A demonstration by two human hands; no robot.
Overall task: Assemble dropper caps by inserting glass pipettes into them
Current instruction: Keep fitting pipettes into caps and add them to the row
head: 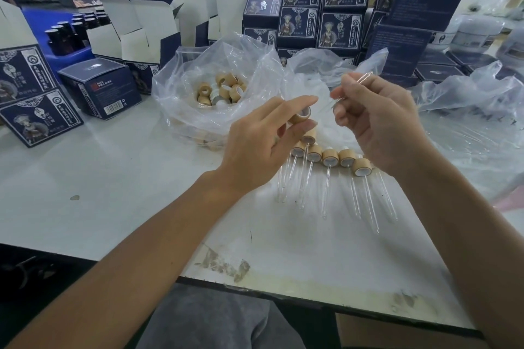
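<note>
Head view: your left hand is pinching one wooden dropper cap between fingertips, grip narrow, cap's open white-lined mouth facing right toward the other hand. Your right hand is pinching a glass pipette, grip narrow too; other fingers curled loosely.

Key relation: pipette's long axis is running diagonally, upper right down to lower left, with the lower tip aiming at the cap mouth. Tip and cap are near but apart, nothing seated yet. Right hand is the nearer one to do the push; left is just presenting the cap. I'd judge the next move needs axis and mouth lined up before pressing, since thin glass won't take side load.

Materials: cap is a short cylinder, light wood-grain outside, white liner inside. Pipette is clear, thin, straight, hard to see against plastic.

Finished droppers are lying in a row on the white surface just below your hands, caps away from you, glass stems pointing toward you. Loose caps are sitting in a clear crinkled plastic bag to the left and behind. More plastic sheeting is bunched on the right. Dark printed cartons are stacked at the back.
</note>
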